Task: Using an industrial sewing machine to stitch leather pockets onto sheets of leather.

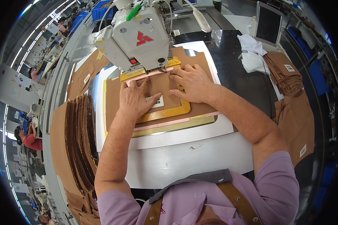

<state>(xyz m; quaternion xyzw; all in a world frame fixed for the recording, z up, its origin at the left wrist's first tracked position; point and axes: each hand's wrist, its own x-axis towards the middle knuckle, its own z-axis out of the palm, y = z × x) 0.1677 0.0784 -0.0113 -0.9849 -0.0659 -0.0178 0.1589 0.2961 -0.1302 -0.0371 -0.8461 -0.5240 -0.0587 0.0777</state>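
Observation:
Under the head of a grey-white industrial sewing machine (139, 37), a brown fabric piece (165, 88) lies in a yellow frame (165, 113) with pink strips along its edges. My left hand (134, 98) presses on the fabric's left side, fingers spread and thumb out by a white printed label (157, 102). On the right, my right hand (193, 83) rests on the fabric and frame with its fingers stretched toward the needle area. Neither hand grips anything. The fabric under both palms is hidden.
A thick stack of brown fabric pieces (73, 138) stands at the left. More brown pieces (283, 75) and white cloths (252, 52) lie at the right, near a monitor (268, 24). A green-handled tool (133, 12) sits on the machine head. Other people work far left.

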